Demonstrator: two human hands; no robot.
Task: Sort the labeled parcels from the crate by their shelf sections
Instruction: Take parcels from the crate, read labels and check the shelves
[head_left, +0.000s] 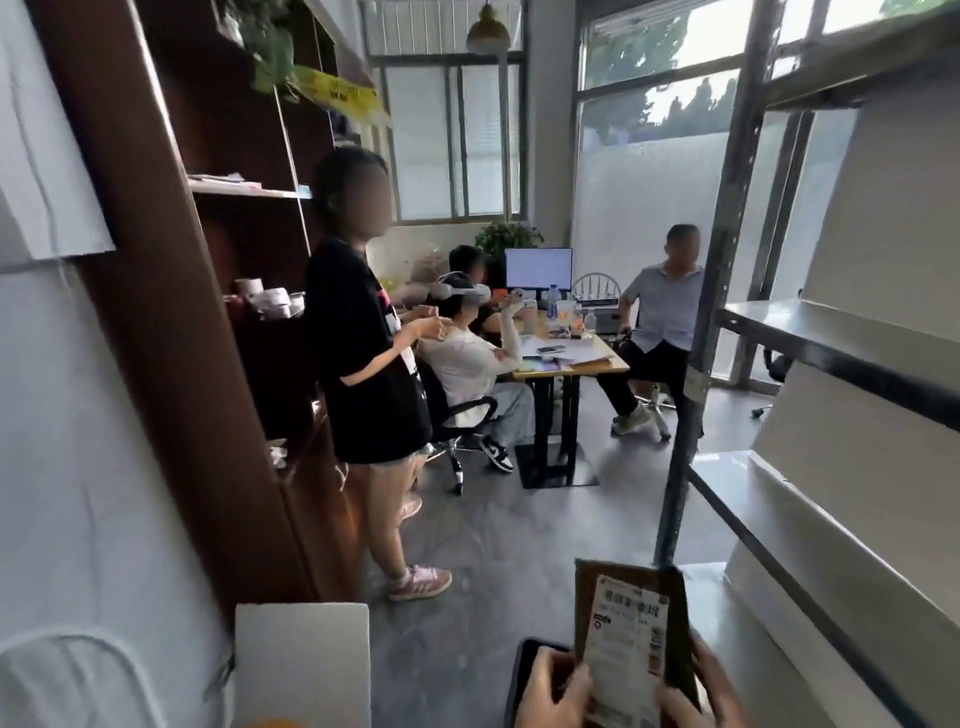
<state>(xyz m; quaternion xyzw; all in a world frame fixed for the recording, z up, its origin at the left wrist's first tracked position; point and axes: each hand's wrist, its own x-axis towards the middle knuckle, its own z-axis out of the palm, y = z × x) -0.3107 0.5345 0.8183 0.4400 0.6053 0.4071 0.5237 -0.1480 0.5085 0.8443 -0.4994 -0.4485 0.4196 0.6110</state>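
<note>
Your left hand (553, 696) and right hand (698, 693) each grasp the parcel (631, 647) by its lower edges; long axis upright (label (623, 616) faces you).

Grey floor (519, 545); brown bookcase (171, 312) left; daylit windows (457, 140) behind; wooden desk (592, 366), monitor (538, 267), pendant lamp (488, 28).

The left hand (553, 693) and right hand (701, 693) grip a labeled brown parcel (631, 618) beside the metal shelf (795, 332).
</note>
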